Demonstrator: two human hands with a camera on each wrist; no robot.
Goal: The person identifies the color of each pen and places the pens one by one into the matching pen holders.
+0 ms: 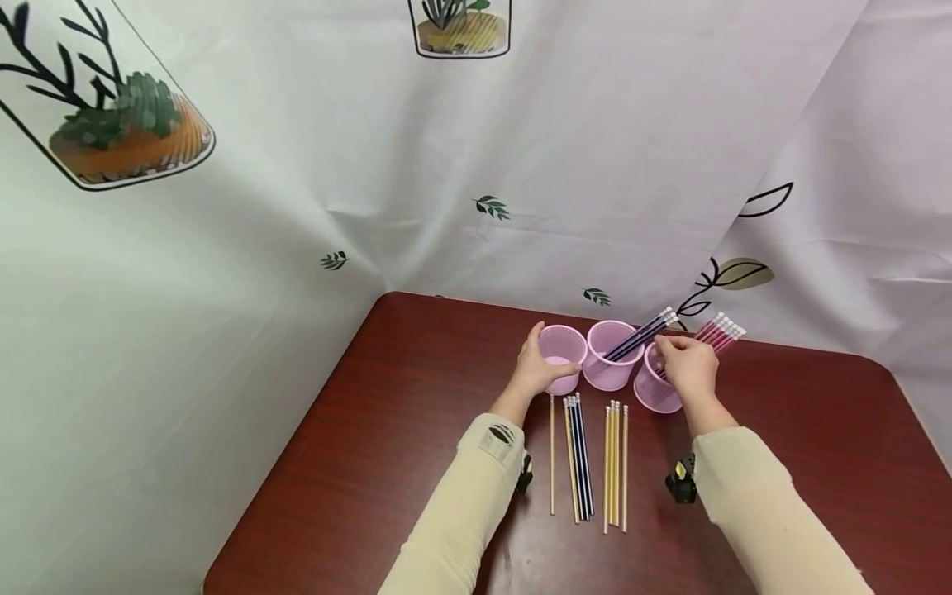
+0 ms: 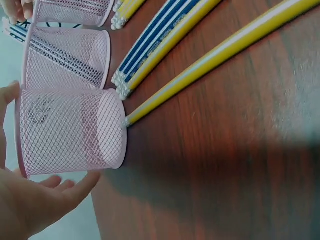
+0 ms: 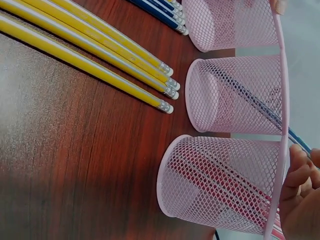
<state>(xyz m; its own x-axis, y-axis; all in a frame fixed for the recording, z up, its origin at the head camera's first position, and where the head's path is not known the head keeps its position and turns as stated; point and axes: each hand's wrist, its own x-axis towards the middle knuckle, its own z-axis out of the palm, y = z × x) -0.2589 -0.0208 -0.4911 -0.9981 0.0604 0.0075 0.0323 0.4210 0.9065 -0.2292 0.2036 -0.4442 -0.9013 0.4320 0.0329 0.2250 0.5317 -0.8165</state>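
Three pink mesh pencil cups stand side by side in the head view. My left hand [image 1: 537,369] spans the left cup [image 2: 70,132], its thumb near the rim and fingers curved along the outside; no pencils show inside it. The middle cup [image 1: 608,379] holds several dark blue pencils [image 1: 645,333] leaning right, white erasers up. The right cup [image 3: 200,175] holds several red pencils [image 1: 720,330], also leaning right. My right hand [image 1: 690,368] is at the right cup's rim, bent fingers [image 3: 298,172] close by the blue pencils; I cannot tell what they grip.
On the brown table [image 1: 416,413], in front of the cups, lie a lone yellow pencil [image 1: 552,463], a group of blue pencils [image 1: 582,463] with yellow beside them, and several yellow pencils [image 1: 613,471]. A white patterned cloth [image 1: 297,165] hangs behind the table.
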